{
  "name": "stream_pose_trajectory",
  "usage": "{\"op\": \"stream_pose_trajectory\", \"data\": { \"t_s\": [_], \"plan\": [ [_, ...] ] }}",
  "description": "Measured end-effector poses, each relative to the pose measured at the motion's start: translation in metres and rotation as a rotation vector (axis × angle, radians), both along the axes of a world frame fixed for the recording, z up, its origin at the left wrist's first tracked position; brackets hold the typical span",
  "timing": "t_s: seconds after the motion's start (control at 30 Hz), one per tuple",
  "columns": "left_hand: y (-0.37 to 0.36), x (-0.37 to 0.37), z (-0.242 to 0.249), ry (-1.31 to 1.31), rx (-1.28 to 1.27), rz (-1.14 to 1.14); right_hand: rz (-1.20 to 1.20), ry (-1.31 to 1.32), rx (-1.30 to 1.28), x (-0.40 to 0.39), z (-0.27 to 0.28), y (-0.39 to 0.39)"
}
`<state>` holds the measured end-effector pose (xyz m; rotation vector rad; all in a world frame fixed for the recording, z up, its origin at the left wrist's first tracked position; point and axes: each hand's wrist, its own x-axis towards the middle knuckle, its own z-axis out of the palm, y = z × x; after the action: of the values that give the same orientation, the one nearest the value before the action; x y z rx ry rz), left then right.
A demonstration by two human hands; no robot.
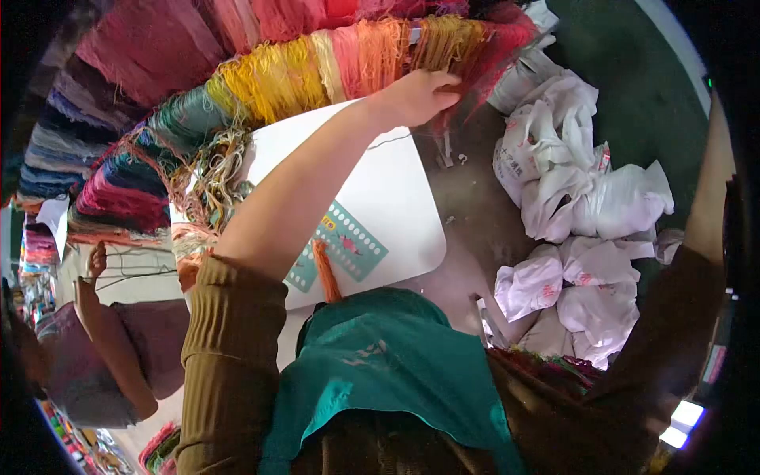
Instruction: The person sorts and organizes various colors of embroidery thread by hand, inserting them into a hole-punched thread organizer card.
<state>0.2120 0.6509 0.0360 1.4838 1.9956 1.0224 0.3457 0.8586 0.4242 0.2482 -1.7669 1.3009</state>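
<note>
At the top centre my left hand (423,93) reaches in among hanging skeins, its fingers curled round dark red threads (475,83) beside the brown-gold skeins (447,47). My left forearm crosses over a white board (396,206). On the board lie a green printed card (356,245) with white ovals and an orange thread bundle (325,271), close to my teal apron. My right forearm rises along the right edge; the hand itself is out of view.
Rows of coloured skeins (273,75) curve across the top and left. Tangled multicoloured threads (218,178) hang over the board's left side. White plastic bags (554,166) are piled at the right. Another person (119,356) is at the lower left, one hand raised.
</note>
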Motion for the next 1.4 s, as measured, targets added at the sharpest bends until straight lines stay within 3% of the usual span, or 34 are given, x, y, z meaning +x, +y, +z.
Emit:
{"op": "stream_pose_trajectory", "data": {
  "t_s": [0.07,0.17,0.2,0.3,0.33,0.37,0.4,0.43,0.47,0.53,0.57,0.63,0.7,0.83,0.9,1.0,1.03,1.13,1.23,1.33,1.4],
  "plan": [
    [-0.027,-0.014,-0.029,0.331,0.148,0.126,-0.076,-0.054,0.135,-0.003,-0.024,-0.014],
    [-0.089,-0.026,-0.025,-0.084,0.050,0.310,-0.120,-0.234,0.341,-0.017,-0.089,-0.043],
    [-0.107,-0.032,-0.033,-0.077,0.143,0.325,-0.041,-0.336,0.391,-0.026,-0.122,-0.056],
    [-0.162,-0.014,-0.016,-0.511,0.187,0.470,0.065,-0.911,0.656,-0.040,-0.218,-0.092],
    [-0.180,-0.006,-0.019,-0.549,0.209,0.506,0.326,-0.680,0.464,-0.042,-0.264,-0.139],
    [-0.197,0.002,-0.022,-0.584,0.232,0.543,0.491,-0.750,0.342,-0.046,-0.300,-0.157],
    [-0.213,0.013,-0.025,-0.620,0.213,0.563,0.573,-0.890,0.231,-0.043,-0.325,-0.177],
    [-0.224,0.027,-0.034,-0.721,0.228,0.582,0.663,-0.811,0.286,-0.045,-0.360,-0.190],
    [-0.232,0.044,-0.031,-0.788,0.258,0.593,0.740,-0.919,0.152,-0.042,-0.374,-0.207],
    [-0.244,0.065,-0.055,-0.967,0.353,0.535,0.792,-1.053,0.125,-0.040,-0.396,-0.235],
    [-0.245,0.075,-0.058,-0.959,0.329,0.574,0.797,-0.989,0.112,-0.038,-0.415,-0.246],
    [-0.244,0.085,-0.069,-0.996,0.420,0.717,0.864,-1.022,-0.060,-0.033,-0.433,-0.259],
    [-0.245,0.094,-0.082,-0.977,0.454,0.910,0.852,-1.051,-0.021,-0.028,-0.440,-0.266],
    [-0.253,0.119,-0.096,-1.009,0.365,1.057,0.666,-1.032,0.089,-0.012,-0.461,-0.284],
    [-0.261,0.126,-0.103,-1.114,0.225,1.078,0.490,-0.790,0.282,-0.008,-0.477,-0.287],
    [-0.264,0.135,-0.091,-1.195,0.331,1.246,0.344,-0.897,0.146,-0.015,-0.491,-0.286],
    [-0.263,0.136,-0.088,-1.197,0.331,1.250,0.356,-1.031,0.098,-0.020,-0.489,-0.288],
    [-0.265,0.134,-0.086,-1.288,0.387,1.222,0.395,-0.887,0.167,-0.026,-0.511,-0.291],
    [-0.262,0.126,-0.093,-1.354,0.363,1.171,0.366,-0.963,0.162,-0.026,-0.506,-0.291],
    [-0.255,0.123,-0.097,-1.297,0.301,1.110,0.366,-0.941,0.176,-0.024,-0.507,-0.289],
    [-0.249,0.121,-0.101,-1.027,0.167,1.129,0.351,-0.928,0.187,-0.024,-0.514,-0.288]
  ]
}}
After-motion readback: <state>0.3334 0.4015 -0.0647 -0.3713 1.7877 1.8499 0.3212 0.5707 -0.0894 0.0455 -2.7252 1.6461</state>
